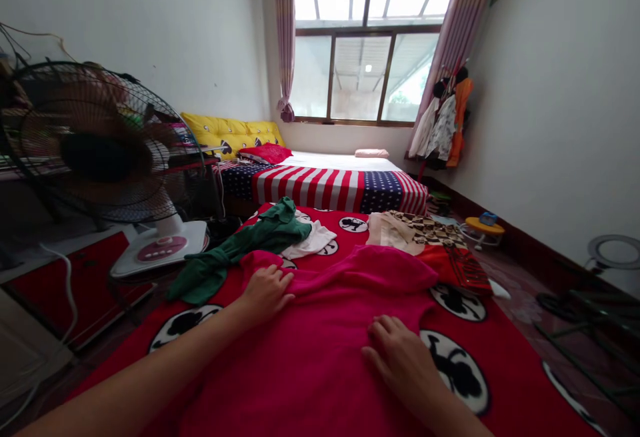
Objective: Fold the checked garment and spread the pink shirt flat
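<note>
A bright pink shirt (320, 350) lies spread over a red cloth with black-and-white round figures (460, 363). On the shirt's upper left part rests my left hand (266, 293), open, its fingers lying on the fabric. My right hand (400, 353) touches the right side of the shirt, fingers slightly bent and apart, gripping nothing that I can see. Beyond the left hand is a crumpled green garment (245, 240), with a white cloth (310, 240) beside it. Past the shirt on the right lie garments in beige and brown check (420, 230) and a red one (453, 267).
A standing fan (100, 150) is close on the left, near a red cabinet (85, 283). Behind the red surface stands a bed with a striped, starred cover (320, 187). On the right are a small yellow stool (484, 227) and a dark metal frame (595, 323).
</note>
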A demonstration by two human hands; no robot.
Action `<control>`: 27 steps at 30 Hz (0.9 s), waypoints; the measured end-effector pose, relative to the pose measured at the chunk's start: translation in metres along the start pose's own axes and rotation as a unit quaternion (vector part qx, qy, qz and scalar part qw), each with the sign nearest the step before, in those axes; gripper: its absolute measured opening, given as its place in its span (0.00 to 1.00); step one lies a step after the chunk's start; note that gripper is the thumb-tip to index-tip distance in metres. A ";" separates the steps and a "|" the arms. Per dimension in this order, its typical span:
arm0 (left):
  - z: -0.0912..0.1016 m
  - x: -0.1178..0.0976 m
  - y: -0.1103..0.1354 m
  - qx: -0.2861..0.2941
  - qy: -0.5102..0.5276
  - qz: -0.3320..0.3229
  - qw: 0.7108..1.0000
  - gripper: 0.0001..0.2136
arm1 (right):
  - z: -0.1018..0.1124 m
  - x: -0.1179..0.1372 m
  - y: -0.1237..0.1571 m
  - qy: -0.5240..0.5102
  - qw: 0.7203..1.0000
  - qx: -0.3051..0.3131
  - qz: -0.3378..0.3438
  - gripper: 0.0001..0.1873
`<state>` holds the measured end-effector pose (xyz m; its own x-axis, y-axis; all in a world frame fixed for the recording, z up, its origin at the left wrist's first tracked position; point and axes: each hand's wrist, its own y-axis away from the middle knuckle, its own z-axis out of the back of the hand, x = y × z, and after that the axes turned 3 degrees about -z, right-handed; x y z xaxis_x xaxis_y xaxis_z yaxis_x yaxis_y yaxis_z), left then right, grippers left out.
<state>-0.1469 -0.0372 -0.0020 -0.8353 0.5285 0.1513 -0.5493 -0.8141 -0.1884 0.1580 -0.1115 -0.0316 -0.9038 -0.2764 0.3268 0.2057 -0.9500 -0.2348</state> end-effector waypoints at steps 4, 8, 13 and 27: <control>0.004 0.009 0.004 0.013 0.009 0.028 0.999 0.12 | 0.026 -0.018 -0.068 -0.094 0.988 -0.055 -0.106 0.18; 0.003 0.016 0.011 0.008 0.077 0.064 0.995 0.12 | 0.030 -0.042 -0.132 -0.342 0.898 -0.100 -0.256 0.30; 0.010 0.037 0.013 0.085 0.222 0.113 0.965 0.15 | 0.015 -0.047 -0.148 -0.446 0.845 -0.058 -0.289 0.16; 0.014 0.060 -0.098 -0.252 0.394 0.314 0.826 0.04 | 0.025 -0.042 -0.130 -0.617 0.717 -0.275 -0.174 0.20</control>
<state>-0.1427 0.0710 0.0388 -0.6066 0.1940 -0.7710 0.2250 -0.8882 -0.4005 0.1790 0.0200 0.0084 0.2243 -0.2773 0.9343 -0.4375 -0.8853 -0.1577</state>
